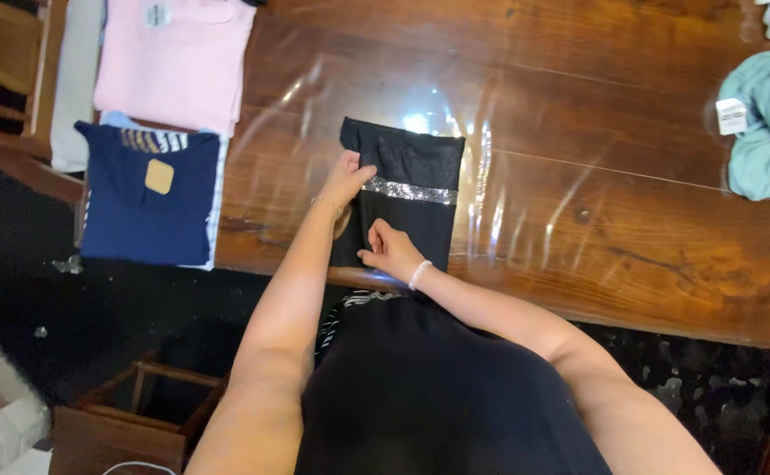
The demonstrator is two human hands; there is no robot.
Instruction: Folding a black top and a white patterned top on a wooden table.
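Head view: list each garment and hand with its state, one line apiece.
black garment: folded flat on the wooden table, glittery silver band across it
left hand: pressing its left edge
right hand: pinching its lower part
navy top: folded
pink top: folded
teal garment: crumpled, unfolded

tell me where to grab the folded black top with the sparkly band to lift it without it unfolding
Judging by its pose, take the black top by both long side edges, one hand from each side. It lies flat as a narrow folded rectangle, so an edge grip pinches all layers. The left hand and right hand already rest on it.
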